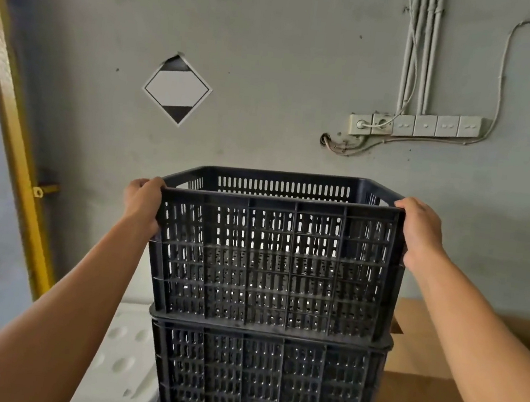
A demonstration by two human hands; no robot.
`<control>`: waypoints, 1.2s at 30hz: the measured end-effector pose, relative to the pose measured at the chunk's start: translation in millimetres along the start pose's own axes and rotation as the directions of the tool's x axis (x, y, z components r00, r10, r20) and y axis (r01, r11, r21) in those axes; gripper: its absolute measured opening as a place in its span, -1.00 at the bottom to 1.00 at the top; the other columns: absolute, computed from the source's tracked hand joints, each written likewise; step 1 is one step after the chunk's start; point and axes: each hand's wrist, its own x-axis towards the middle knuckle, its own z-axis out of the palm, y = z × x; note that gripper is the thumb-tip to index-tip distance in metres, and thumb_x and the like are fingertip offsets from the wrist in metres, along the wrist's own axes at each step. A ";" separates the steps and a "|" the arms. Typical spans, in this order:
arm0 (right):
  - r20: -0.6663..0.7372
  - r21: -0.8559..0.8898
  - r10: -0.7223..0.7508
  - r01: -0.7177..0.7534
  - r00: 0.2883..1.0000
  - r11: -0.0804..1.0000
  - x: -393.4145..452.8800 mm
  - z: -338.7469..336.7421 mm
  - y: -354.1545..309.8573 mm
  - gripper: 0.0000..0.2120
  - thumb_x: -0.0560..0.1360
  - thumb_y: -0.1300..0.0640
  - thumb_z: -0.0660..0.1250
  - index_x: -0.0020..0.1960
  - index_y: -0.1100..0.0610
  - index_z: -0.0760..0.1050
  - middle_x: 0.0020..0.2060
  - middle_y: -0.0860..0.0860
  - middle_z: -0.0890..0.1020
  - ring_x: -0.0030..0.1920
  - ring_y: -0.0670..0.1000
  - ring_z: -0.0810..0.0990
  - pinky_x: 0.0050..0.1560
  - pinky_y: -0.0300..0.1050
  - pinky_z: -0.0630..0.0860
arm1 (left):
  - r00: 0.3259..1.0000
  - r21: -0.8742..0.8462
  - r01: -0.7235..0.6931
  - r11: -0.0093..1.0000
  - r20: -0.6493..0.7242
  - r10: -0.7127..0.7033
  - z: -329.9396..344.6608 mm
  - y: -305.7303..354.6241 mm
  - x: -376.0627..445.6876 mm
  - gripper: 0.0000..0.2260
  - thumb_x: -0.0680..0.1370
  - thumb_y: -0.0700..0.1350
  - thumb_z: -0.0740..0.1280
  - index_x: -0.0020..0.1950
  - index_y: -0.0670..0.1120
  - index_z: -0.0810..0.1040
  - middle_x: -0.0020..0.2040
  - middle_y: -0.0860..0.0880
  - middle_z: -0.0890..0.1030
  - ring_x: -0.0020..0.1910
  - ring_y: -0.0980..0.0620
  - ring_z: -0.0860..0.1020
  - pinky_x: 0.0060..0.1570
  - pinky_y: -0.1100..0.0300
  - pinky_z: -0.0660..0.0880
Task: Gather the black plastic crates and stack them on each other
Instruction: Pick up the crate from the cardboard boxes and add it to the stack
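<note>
A black slotted plastic crate, the top crate [275,261], sits on another black crate, the lower crate [264,379], in a stack straight ahead of me. My left hand [143,201] grips the top crate's left upper rim. On the right upper rim my right hand [418,233] has its fingers curled over the edge. The top crate looks level and seated on the lower one. The bottom of the stack is cut off by the frame edge.
A grey wall stands right behind the stack, with a diamond label [177,88] and a row of sockets with cables [414,125]. Cardboard boxes [429,368] stand at the right of the stack. A white moulded object [126,360] lies at its left. A yellow door frame [16,139] runs along the left.
</note>
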 end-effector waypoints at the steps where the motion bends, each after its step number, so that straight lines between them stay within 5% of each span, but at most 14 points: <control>1: 0.004 -0.006 0.009 -0.009 1.000 1.000 -0.3 0.4 -0.9 -0.90 0.33 0.03 0.28 -0.19 0.04 0.48 -0.29 0.01 0.50 -0.14 0.10 0.52 -0.05 0.03 0.48 | 1.000 0.016 -0.002 1.000 0.002 0.002 -0.8 0.0 1.3 -0.59 0.40 -0.20 0.25 0.25 -0.23 0.45 -0.08 -0.13 0.49 -0.19 -0.09 0.57 -0.40 0.11 0.54; 6: 0.015 -0.029 0.015 -0.015 1.000 0.999 -2.4 0.6 -4.2 -0.95 0.41 0.10 0.26 -0.19 0.08 0.47 -0.31 0.03 0.49 -0.18 0.09 0.52 -0.09 -0.01 0.48 | 1.000 0.075 -0.022 0.997 -0.014 0.023 -2.1 -0.9 5.8 -0.63 0.41 -0.19 0.23 0.22 -0.20 0.45 -0.04 -0.14 0.48 -0.15 -0.08 0.53 -0.33 0.08 0.53; 13: -0.018 -0.090 -0.037 0.035 0.999 0.995 -5.5 -0.3 -3.5 -0.87 0.43 0.06 0.23 -0.09 0.10 0.44 -0.29 0.02 0.49 -0.19 0.08 0.50 -0.15 -0.06 0.45 | 0.997 0.102 -0.071 0.992 -0.001 0.072 2.3 -5.8 9.4 -0.89 0.49 -0.20 0.20 0.01 -0.13 0.42 -0.23 -0.03 0.42 -0.33 0.02 0.46 -0.38 0.13 0.46; 19: 0.028 -0.213 -0.078 0.082 0.997 0.974 -11.2 -4.8 -11.4 -0.89 0.49 0.10 0.19 -0.19 0.09 0.42 -0.36 0.00 0.47 -0.34 -0.02 0.46 -0.37 -0.14 0.33 | 0.995 0.077 -0.101 0.992 -0.008 0.101 0.6 -10.9 11.1 -0.91 0.45 -0.10 0.22 -0.08 -0.06 0.42 -0.22 -0.02 0.40 -0.10 -0.06 0.44 -0.10 -0.03 0.49; 24: 0.022 -0.333 -0.116 0.117 0.993 0.936 -1.9 -9.6 -7.1 -0.85 0.43 -0.02 0.22 -0.19 0.06 0.43 -0.28 0.00 0.50 -0.20 0.05 0.47 -0.27 -0.09 0.35 | 0.997 0.064 -0.082 0.995 -0.007 0.083 -1.4 -10.2 5.9 -0.78 0.47 -0.07 0.23 0.09 -0.07 0.37 -0.12 -0.04 0.44 -0.07 -0.09 0.49 0.04 -0.13 0.54; 27: 0.023 -0.406 -0.175 0.169 0.984 0.898 6.7 -12.0 -4.6 -0.72 0.41 -0.01 0.20 -0.06 0.19 0.48 -0.22 0.06 0.49 -0.18 0.08 0.43 -0.20 -0.05 0.32 | 0.996 0.094 -0.087 0.992 -0.007 0.088 -1.5 -9.7 2.1 -0.77 0.52 -0.08 0.21 0.16 -0.09 0.38 -0.08 -0.07 0.45 -0.11 -0.06 0.48 -0.05 -0.04 0.54; 29: 0.067 -0.449 -0.173 0.185 0.983 0.874 10.9 -11.6 -10.1 -0.80 0.41 0.05 0.17 -0.16 0.17 0.45 -0.28 0.08 0.44 -0.21 0.09 0.39 -0.22 -0.05 0.27 | 0.991 0.207 -0.132 0.969 0.008 0.133 -1.5 -7.0 2.2 -0.65 0.54 -0.11 0.20 0.32 -0.14 0.37 0.06 -0.11 0.51 -0.08 -0.04 0.50 -0.07 0.06 0.49; 31: 0.143 -0.563 -0.112 0.174 0.983 0.808 15.5 -12.6 -21.0 -0.87 0.43 0.12 0.18 -0.27 0.14 0.38 -0.33 0.08 0.39 -0.23 0.09 0.36 -0.25 -0.05 0.21 | 0.976 0.455 -0.209 0.865 0.046 0.212 -2.9 3.0 7.0 -0.53 0.56 -0.15 0.20 0.47 -0.19 0.27 0.31 -0.19 0.47 0.19 -0.14 0.48 0.04 0.14 0.36; 33: 0.232 -0.727 -0.025 0.190 0.972 0.660 26.1 -13.7 -35.4 -0.86 0.46 0.15 0.21 -0.24 0.18 0.42 -0.26 0.10 0.46 -0.17 0.11 0.41 -0.21 -0.06 0.25 | 0.952 0.695 -0.285 0.660 0.123 0.282 -0.2 24.3 16.0 -0.49 0.54 -0.19 0.25 0.48 -0.25 0.24 0.39 -0.26 0.40 0.34 -0.25 0.40 0.11 0.09 0.34; 36: 0.311 -0.866 0.028 0.271 0.950 0.421 42.9 -4.3 -69.0 -0.63 0.54 0.00 0.24 0.18 0.26 0.51 0.20 0.23 0.55 0.14 0.18 0.50 0.05 -0.04 0.40 | 0.892 0.817 -0.401 0.414 0.246 0.379 18.4 72.8 31.2 -0.53 0.52 -0.14 0.30 0.36 -0.33 0.32 0.32 -0.34 0.44 0.29 -0.31 0.40 0.17 -0.04 0.38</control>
